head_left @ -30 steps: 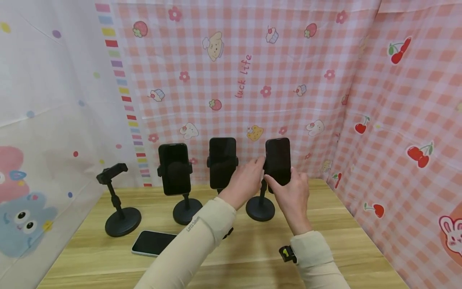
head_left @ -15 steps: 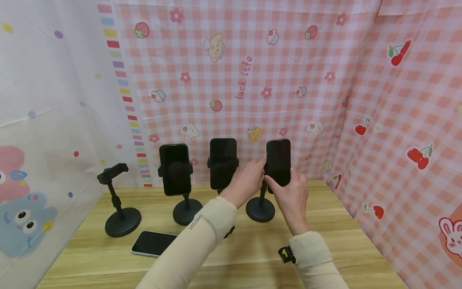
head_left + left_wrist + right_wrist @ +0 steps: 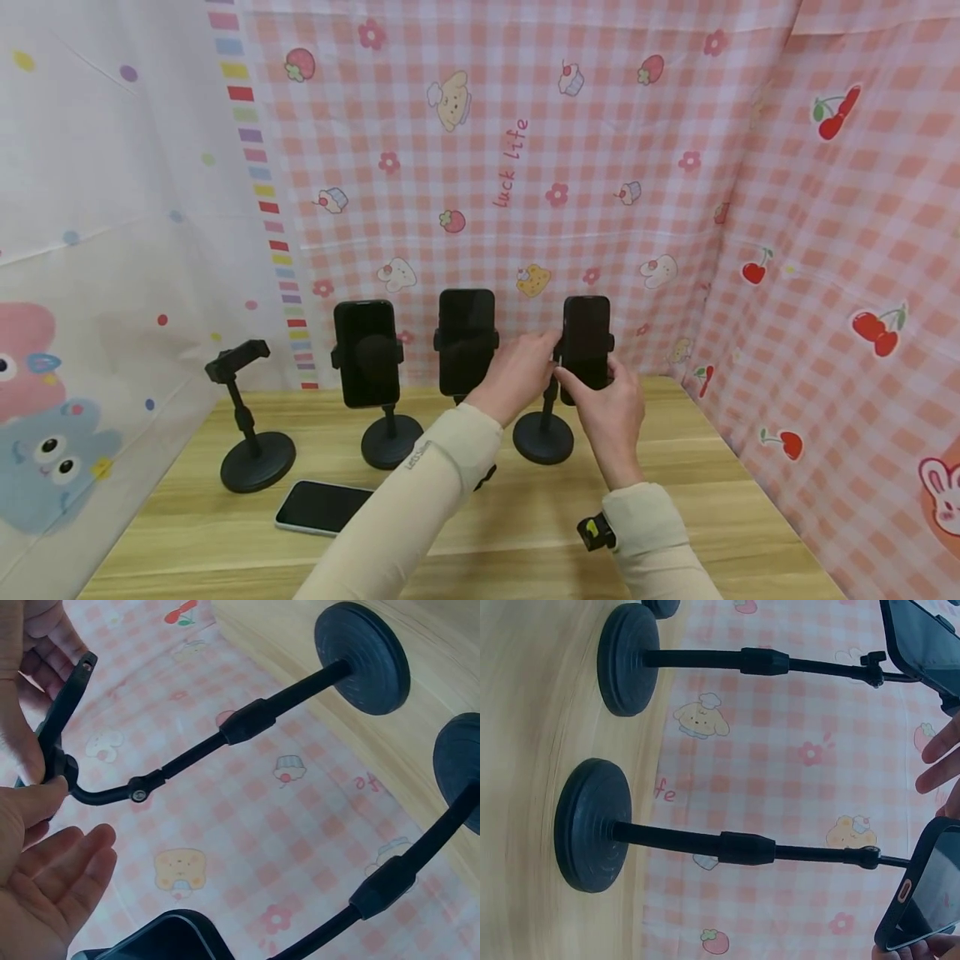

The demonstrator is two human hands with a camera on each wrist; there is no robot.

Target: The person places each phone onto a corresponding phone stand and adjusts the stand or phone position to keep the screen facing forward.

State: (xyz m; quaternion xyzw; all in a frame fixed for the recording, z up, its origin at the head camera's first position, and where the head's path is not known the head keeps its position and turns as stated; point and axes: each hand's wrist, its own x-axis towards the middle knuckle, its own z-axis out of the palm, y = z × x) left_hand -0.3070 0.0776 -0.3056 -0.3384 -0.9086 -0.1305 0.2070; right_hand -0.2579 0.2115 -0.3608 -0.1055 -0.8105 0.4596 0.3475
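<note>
At the rightmost black phone stand (image 3: 543, 439), a dark smartphone (image 3: 587, 333) stands upright in the clamp holder, one side arm showing at its right edge. My left hand (image 3: 517, 375) pinches the left side of that clamp (image 3: 54, 754) between thumb and forefinger, other fingers extended. My right hand (image 3: 611, 412) grips the phone's lower part, thumb near its lower left and fingers round the right side. In the right wrist view the phone (image 3: 930, 881) shows its cased edge, with fingertips behind a lower corner. The back of the clamp is hidden in the head view.
Left of it, two matching stands hold a middle phone (image 3: 467, 337) and a left phone (image 3: 367, 354). An unoccupied stand (image 3: 243, 417) is at far left. Another phone (image 3: 322, 507) lies flat on the wooden table (image 3: 697, 500), partly behind my left sleeve. Patterned cloths enclose the table.
The phone at the rightmost stand has shifted slightly right and down and stands straighter. A clamp arm now shows at its right edge. Both hands keep nearly the same place.
</note>
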